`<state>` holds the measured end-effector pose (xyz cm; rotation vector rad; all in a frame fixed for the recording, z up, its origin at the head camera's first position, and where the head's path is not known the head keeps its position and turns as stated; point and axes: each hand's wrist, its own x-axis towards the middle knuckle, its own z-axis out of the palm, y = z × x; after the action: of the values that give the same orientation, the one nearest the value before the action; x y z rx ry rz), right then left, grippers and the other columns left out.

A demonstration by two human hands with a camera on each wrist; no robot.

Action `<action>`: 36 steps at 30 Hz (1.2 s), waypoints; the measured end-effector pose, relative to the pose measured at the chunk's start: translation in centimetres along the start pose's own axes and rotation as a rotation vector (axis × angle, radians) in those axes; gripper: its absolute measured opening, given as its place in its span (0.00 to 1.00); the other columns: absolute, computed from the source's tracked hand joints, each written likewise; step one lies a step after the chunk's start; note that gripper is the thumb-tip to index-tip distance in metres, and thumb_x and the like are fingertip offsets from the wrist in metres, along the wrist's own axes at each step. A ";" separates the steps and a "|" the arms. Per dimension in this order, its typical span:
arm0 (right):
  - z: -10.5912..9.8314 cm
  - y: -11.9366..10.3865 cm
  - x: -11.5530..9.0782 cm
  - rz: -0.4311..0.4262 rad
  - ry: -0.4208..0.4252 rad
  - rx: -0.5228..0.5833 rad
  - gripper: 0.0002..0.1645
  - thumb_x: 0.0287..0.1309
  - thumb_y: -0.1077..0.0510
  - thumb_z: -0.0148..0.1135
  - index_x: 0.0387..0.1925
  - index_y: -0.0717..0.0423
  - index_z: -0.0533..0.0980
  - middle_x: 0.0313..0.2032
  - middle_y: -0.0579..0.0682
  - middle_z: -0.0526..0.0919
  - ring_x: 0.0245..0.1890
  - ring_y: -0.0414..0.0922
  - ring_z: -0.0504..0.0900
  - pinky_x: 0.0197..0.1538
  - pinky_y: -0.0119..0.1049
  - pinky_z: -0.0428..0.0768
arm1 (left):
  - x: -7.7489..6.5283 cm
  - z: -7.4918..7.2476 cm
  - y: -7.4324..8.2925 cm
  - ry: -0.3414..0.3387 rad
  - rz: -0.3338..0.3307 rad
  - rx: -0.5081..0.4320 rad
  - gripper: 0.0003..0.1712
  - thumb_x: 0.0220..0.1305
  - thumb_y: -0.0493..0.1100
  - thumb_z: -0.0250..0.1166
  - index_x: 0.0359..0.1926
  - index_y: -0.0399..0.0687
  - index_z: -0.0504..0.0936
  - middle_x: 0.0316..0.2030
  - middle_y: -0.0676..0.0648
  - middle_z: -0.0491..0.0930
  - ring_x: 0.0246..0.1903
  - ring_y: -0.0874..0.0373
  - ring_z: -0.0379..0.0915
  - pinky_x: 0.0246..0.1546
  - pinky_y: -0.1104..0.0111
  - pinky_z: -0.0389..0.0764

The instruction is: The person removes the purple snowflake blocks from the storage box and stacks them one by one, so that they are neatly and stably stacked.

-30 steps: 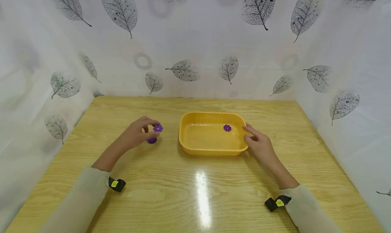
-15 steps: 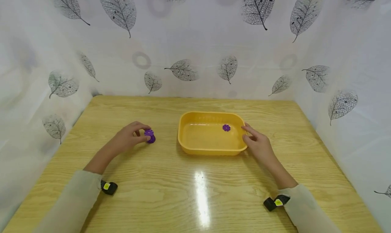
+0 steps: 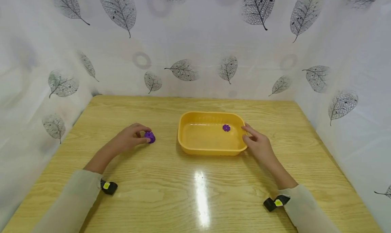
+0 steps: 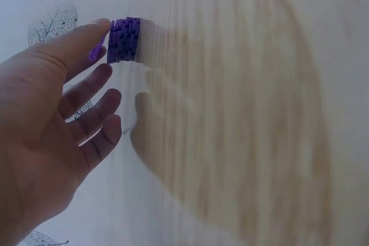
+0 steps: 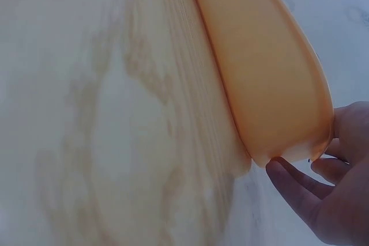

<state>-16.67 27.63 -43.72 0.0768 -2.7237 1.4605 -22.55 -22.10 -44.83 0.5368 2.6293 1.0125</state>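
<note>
My left hand (image 3: pixel 128 137) pinches a thin purple flower-shaped disc (image 4: pixel 97 52) between thumb and forefinger. That disc is right at the top of a stack of purple discs (image 4: pixel 124 40) standing on the table; in the head view the stack (image 3: pixel 151 139) is partly covered by the disc and fingertips. The other left fingers are spread loosely. At the right end of a yellow plastic basin (image 3: pixel 210 151), my right hand (image 3: pixel 261 146) holds the rim, thumb against the outer wall in the right wrist view. One purple flower-shaped piece (image 3: pixel 226 128) lies inside the basin, toward its right.
A wood-grain table (image 3: pixel 171 192) carries everything, with a bright light reflection near its front. Leaf-printed white curtains (image 3: pixel 195 39) hang behind and along both sides. Each wrist wears a small black camera (image 3: pixel 109 188).
The left hand has moved left and slightly down, bringing its disc from above and right of the stack onto the stack's top. The right hand and basin have stayed put.
</note>
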 end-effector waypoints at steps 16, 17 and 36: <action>0.0 0.1 0.0 0.009 -0.004 -0.015 0.26 0.72 0.53 0.57 0.69 0.52 0.73 0.73 0.44 0.66 0.42 0.52 0.82 0.31 0.27 0.77 | -0.1 0.0 -0.2 -0.029 -0.009 0.010 0.27 0.71 0.52 0.64 0.65 0.44 0.76 0.57 0.40 0.74 0.45 0.52 0.70 0.42 0.61 0.74; 0.0 0.1 0.0 0.008 -0.004 -0.016 0.26 0.72 0.53 0.57 0.69 0.52 0.73 0.73 0.44 0.66 0.42 0.52 0.82 0.32 0.27 0.77 | -0.1 0.0 -0.2 -0.030 -0.010 0.012 0.27 0.71 0.52 0.64 0.65 0.44 0.76 0.57 0.40 0.74 0.45 0.52 0.71 0.41 0.62 0.74; 0.0 0.2 0.0 -0.008 -0.008 -0.017 0.27 0.72 0.51 0.57 0.69 0.52 0.73 0.73 0.45 0.66 0.42 0.54 0.82 0.31 0.28 0.77 | -0.1 0.0 -0.2 -0.039 -0.010 0.011 0.29 0.70 0.52 0.64 0.67 0.44 0.75 0.56 0.42 0.75 0.45 0.52 0.70 0.43 0.61 0.74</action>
<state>-16.71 27.71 -43.89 0.0926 -2.7384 1.4378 -22.53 -22.29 -44.97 0.5401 2.6027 0.9753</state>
